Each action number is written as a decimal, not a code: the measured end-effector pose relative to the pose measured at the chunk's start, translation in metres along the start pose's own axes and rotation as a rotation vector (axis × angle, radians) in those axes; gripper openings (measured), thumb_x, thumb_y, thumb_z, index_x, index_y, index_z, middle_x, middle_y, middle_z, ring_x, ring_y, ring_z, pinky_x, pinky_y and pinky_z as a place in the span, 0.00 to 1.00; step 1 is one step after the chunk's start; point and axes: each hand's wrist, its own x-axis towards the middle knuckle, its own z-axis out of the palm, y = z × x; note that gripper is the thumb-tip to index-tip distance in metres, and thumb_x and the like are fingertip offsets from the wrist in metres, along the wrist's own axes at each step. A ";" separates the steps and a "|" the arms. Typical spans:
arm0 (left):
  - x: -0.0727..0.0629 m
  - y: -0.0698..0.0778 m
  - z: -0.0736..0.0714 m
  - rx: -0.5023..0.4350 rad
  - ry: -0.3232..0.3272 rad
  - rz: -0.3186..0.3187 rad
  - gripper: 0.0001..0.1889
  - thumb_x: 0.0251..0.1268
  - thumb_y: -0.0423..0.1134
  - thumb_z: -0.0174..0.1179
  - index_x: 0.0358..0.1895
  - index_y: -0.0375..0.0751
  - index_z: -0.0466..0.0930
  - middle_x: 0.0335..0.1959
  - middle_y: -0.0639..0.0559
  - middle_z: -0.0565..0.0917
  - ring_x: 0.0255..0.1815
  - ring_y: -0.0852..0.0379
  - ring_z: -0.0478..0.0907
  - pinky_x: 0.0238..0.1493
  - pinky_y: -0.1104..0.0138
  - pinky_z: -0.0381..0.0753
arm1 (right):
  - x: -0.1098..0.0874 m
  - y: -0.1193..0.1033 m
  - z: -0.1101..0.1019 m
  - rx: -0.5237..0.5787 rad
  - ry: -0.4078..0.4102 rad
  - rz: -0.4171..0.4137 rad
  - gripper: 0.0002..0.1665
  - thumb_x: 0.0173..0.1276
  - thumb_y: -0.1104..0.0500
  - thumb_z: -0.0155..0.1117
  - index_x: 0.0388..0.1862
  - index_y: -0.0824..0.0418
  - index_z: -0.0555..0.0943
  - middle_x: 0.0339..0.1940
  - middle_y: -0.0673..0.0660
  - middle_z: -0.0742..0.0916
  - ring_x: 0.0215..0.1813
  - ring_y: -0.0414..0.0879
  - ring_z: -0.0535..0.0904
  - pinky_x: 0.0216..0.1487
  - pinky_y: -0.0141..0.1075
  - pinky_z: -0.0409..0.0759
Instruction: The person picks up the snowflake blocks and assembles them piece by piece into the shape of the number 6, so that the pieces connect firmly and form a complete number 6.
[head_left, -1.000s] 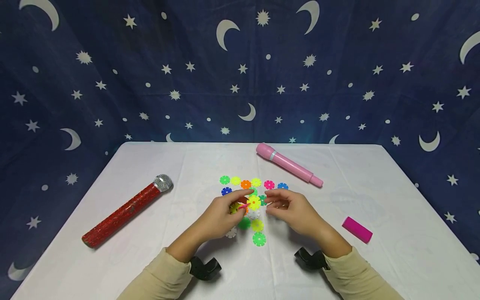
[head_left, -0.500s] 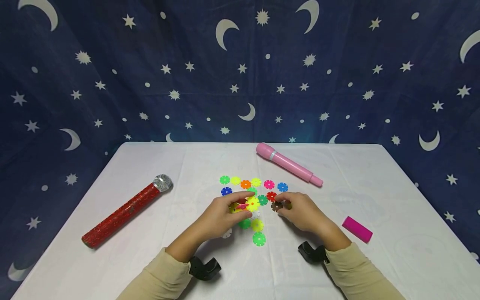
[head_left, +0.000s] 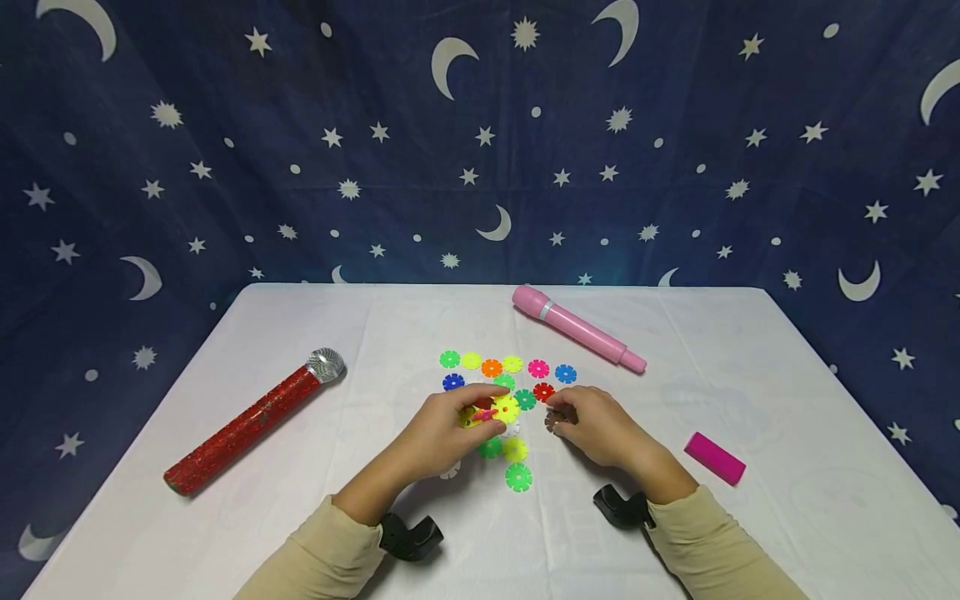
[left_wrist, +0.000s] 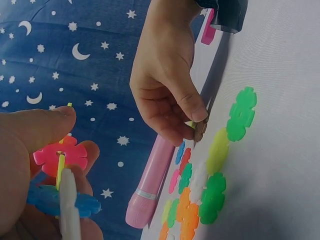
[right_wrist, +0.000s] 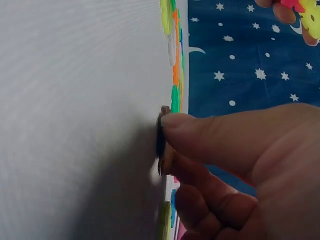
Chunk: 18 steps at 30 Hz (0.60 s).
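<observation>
My left hand [head_left: 442, 429] holds a small cluster of joined, notched plastic discs between thumb and fingers, raised over the table. A yellow disc [head_left: 507, 408] faces up in it; in the left wrist view a pink disc [left_wrist: 60, 156], a blue disc [left_wrist: 45, 201] and a white disc [left_wrist: 70, 210] show. To the right, my right hand [head_left: 603, 429] pinches a brown disc [head_left: 553, 422] at the tabletop with thumb and index finger. In the right wrist view the thumb lies over its upper part. A red disc [head_left: 543, 392] lies just beyond those fingertips.
Loose discs lie around the hands, such as a green disc [head_left: 518, 477] in front and an orange disc [head_left: 491, 367] behind. A red microphone [head_left: 247, 425] is at left, a pink microphone [head_left: 581, 329] at the back, a magenta block [head_left: 715, 459] at right.
My right hand has moved right and down, away from the joined discs, and now pinches the brown disc. My left hand stays nearly in place with its cluster, which has tilted slightly.
</observation>
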 end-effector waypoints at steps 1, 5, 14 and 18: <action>0.000 0.000 0.000 0.007 0.003 0.001 0.23 0.65 0.41 0.68 0.63 0.44 0.80 0.53 0.52 0.84 0.55 0.54 0.77 0.57 0.57 0.78 | 0.000 0.000 0.000 0.016 0.003 -0.001 0.14 0.64 0.64 0.70 0.49 0.62 0.84 0.40 0.50 0.83 0.47 0.50 0.78 0.56 0.49 0.75; 0.000 0.002 0.000 0.042 0.041 -0.004 0.22 0.65 0.41 0.69 0.62 0.43 0.80 0.47 0.53 0.84 0.46 0.55 0.77 0.46 0.63 0.80 | -0.002 -0.003 -0.002 0.187 0.060 -0.009 0.11 0.64 0.66 0.70 0.45 0.63 0.84 0.32 0.49 0.80 0.37 0.46 0.76 0.42 0.38 0.78; 0.000 0.001 0.000 0.046 0.086 -0.032 0.21 0.63 0.42 0.71 0.59 0.43 0.81 0.40 0.54 0.84 0.37 0.55 0.75 0.37 0.66 0.79 | -0.010 -0.025 -0.008 0.455 0.226 -0.197 0.08 0.61 0.68 0.74 0.38 0.61 0.84 0.33 0.48 0.88 0.34 0.42 0.83 0.38 0.35 0.82; 0.000 0.001 0.000 0.042 0.069 -0.029 0.23 0.63 0.42 0.71 0.60 0.42 0.82 0.39 0.54 0.83 0.33 0.56 0.74 0.31 0.67 0.78 | -0.012 -0.034 -0.008 0.451 0.301 -0.282 0.10 0.60 0.72 0.73 0.37 0.61 0.85 0.35 0.49 0.88 0.36 0.41 0.84 0.40 0.35 0.83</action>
